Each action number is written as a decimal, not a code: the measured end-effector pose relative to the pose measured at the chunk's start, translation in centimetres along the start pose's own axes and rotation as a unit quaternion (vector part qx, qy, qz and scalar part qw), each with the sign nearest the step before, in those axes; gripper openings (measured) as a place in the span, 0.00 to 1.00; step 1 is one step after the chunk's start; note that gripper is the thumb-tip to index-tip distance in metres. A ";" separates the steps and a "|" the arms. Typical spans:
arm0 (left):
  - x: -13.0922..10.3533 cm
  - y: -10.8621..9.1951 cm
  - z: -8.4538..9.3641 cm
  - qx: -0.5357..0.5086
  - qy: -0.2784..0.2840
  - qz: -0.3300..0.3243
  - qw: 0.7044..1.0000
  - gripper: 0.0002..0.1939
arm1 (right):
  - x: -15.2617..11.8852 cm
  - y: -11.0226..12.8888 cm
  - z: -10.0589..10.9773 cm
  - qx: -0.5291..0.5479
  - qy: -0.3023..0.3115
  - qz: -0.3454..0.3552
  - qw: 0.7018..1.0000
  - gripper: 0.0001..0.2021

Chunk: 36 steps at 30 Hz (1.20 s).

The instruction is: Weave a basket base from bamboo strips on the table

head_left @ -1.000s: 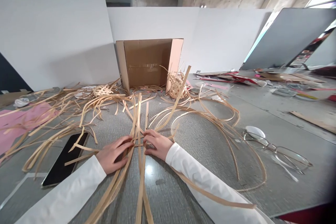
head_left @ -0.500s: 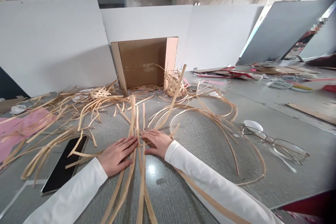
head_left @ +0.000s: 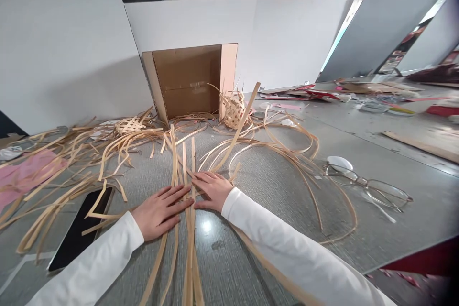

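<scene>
Several thin bamboo strips (head_left: pixel 189 253) run side by side toward me down the middle of the grey table (head_left: pixel 401 229). My left hand (head_left: pixel 160 210) lies flat with spread fingers, pressing the left strips down. My right hand (head_left: pixel 212 190) rests right beside it, fingertips on the crossing point where a short strip goes across the long ones. One long strip (head_left: pixel 238 131) slants up and away from that point. Both arms wear white sleeves.
Loose bamboo strips (head_left: pixel 71 153) sprawl over the left and back. A black phone (head_left: pixel 77 229) lies at the left under some strips. An open cardboard box (head_left: pixel 190 81) stands at the back, a half-woven basket (head_left: pixel 233 107) beside it. Glasses (head_left: pixel 373 190) lie at the right.
My left hand has flattened and slid its fingers further over the strips. The right hand stayed at the crossing. The view has shifted slightly.
</scene>
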State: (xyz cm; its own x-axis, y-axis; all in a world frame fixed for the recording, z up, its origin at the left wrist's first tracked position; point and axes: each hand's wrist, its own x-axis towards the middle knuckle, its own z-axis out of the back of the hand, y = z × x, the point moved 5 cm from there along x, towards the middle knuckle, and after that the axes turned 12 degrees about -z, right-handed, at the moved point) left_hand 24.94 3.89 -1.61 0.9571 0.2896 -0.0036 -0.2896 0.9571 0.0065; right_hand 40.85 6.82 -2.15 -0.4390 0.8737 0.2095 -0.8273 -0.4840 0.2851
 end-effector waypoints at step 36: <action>-0.2 0.1 -0.5 0.020 -0.028 0.004 0.999 0.26 | 0.5 -0.5 1.3 -0.114 0.040 -0.057 0.991 0.37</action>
State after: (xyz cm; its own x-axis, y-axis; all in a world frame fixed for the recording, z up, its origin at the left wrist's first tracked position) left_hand 24.72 3.93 -2.15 0.9541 0.2951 0.0518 -0.2974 0.9537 0.0455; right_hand 41.50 7.43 -1.01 -0.3575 0.9273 0.1110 -0.9265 -0.3671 0.0822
